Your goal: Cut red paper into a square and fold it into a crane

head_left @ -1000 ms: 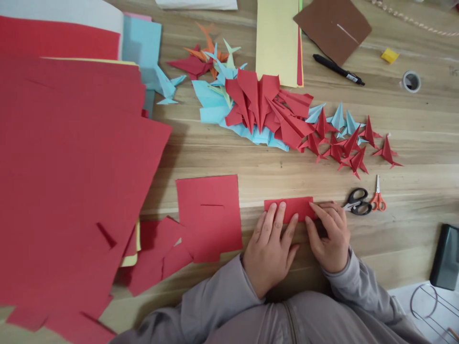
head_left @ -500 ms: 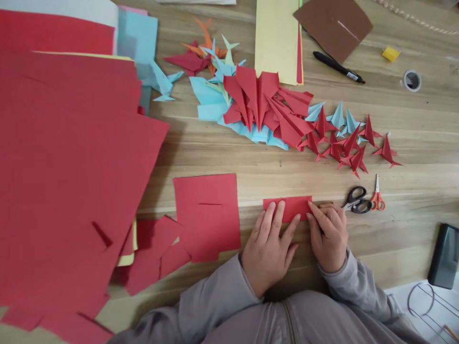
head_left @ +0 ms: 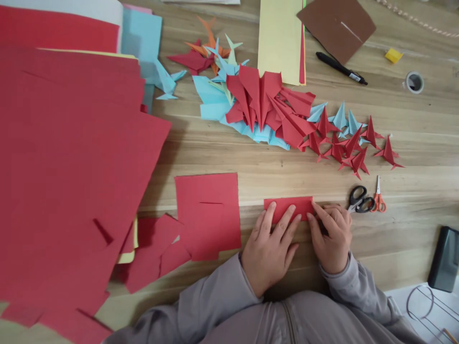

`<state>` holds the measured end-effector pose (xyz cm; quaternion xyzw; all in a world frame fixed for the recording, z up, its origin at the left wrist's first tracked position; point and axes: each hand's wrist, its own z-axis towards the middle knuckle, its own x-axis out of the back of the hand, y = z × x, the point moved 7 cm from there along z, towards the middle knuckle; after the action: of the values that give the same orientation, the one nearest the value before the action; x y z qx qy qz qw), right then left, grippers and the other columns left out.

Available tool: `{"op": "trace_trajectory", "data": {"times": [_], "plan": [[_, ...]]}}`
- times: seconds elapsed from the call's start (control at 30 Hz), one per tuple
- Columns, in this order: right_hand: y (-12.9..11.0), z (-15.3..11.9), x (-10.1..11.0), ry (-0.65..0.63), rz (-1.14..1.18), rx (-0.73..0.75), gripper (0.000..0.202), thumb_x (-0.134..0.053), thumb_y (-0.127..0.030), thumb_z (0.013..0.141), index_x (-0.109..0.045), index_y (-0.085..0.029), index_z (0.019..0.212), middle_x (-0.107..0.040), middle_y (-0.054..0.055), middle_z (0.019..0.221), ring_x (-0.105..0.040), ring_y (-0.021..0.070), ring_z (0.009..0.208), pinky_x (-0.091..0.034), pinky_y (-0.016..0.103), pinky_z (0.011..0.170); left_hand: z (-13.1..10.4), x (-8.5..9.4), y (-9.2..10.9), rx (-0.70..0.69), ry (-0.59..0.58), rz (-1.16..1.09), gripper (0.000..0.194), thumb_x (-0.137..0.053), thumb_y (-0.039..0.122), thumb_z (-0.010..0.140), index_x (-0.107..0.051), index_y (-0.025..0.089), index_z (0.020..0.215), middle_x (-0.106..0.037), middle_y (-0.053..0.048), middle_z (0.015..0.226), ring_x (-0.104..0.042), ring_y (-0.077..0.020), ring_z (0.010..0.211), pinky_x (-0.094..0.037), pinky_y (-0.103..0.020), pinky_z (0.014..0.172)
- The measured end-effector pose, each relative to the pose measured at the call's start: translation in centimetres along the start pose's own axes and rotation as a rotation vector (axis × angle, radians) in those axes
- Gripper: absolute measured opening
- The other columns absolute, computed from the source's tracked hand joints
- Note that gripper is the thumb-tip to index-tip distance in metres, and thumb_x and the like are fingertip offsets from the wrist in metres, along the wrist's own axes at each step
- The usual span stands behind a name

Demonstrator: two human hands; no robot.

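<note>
1. The table [head_left: 208, 157] is pale, with wavy wood grain running across it.
2. A thick, uneven stack of matte red paper [head_left: 71, 167] covers the left side, its sheets' straight edges and sharp corners fanned out.
3. Near the middle lies a heap of folded paper planes [head_left: 265, 95], crisp red wedges over light blue ones.
4. Pale yellow sheets [head_left: 279, 43] lie flat behind the heap, smooth and square-cornered.
5. A roughly square sheet of red paper [head_left: 215, 229] lies left of the hands, a thin dark line across its upper half.
6. A brown sheet [head_left: 333, 28] sits at an angle, a pale line across it.
7. The left hand [head_left: 270, 251] is spread wide, palm down, with fingertips flat on a red strip.
8. The right hand [head_left: 332, 239] is half curled, with index finger and thumb apart at the strip's right end; whether it grips the paper I cannot tell.
9. That red strip [head_left: 282, 204], a narrow, straight-edged rectangle, lies flat on the table in front of the person.
10. Black-handled scissors [head_left: 357, 203] lie just beyond the right hand, next to smaller orange-handled scissors [head_left: 377, 200].
11. A slim black pen [head_left: 340, 68] lies below the brown sheet.
12. A small yellow scrap [head_left: 393, 55] sits farther right.
</note>
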<state>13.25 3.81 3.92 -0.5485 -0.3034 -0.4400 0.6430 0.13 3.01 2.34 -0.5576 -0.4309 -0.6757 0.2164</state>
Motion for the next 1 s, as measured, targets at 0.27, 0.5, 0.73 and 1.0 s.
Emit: {"op": "trace_trajectory", "data": {"times": [0.27,0.5,0.73,1.0], "plan": [[-0.01,0.0,-0.11,-0.003,-0.024,0.002,0.026,-0.06,-0.018,0.082,-0.066,-0.023,0.107,-0.06,0.003,0.073,-0.055,0.0208,0.084,-0.04,0.042,0.082,0.0,-0.03,0.02,0.008,-0.009,-0.005,0.052,-0.047,0.043,0.085,-0.048,0.023,0.133,-0.038,0.001,0.146,-0.029,-0.0351,0.132,-0.027,-0.045,0.105],[-0.02,-0.09,-0.06,-0.015,0.005,0.048,0.031,-0.063,-0.019,0.08,-0.065,-0.024,0.111,-0.058,0.002,0.071,-0.053,0.021,0.084,-0.04,0.042,0.083,-0.04,-0.08,0.07,0.006,-0.013,-0.002,0.054,-0.045,0.045,0.086,-0.045,0.024,0.135,-0.035,0.001,0.148,-0.027,-0.0344,0.134,-0.025,-0.044,0.107],[-0.02,-0.33,-0.25,-0.023,-0.01,0.07,0.03,-0.065,-0.02,0.078,-0.067,-0.025,0.107,-0.056,0.002,0.072,-0.052,0.022,0.086,-0.04,0.043,0.084,-0.11,-0.13,0.07,0.009,-0.022,0.008,0.055,-0.043,0.046,0.087,-0.042,0.025,0.137,-0.03,0.002,0.15,-0.024,-0.0338,0.136,-0.024,-0.044,0.108],[-0.1,-0.38,-0.36,-0.016,-0.033,0.083,0.029,-0.064,-0.02,0.078,-0.067,-0.026,0.106,-0.056,0.002,0.072,-0.052,0.0219,0.086,-0.04,0.044,0.084,-0.1,-0.05,0.09,-0.004,-0.001,0.011,0.056,-0.045,0.046,0.086,-0.042,0.024,0.137,-0.03,0.001,0.15,-0.022,-0.0332,0.137,-0.024,-0.044,0.108]]}}
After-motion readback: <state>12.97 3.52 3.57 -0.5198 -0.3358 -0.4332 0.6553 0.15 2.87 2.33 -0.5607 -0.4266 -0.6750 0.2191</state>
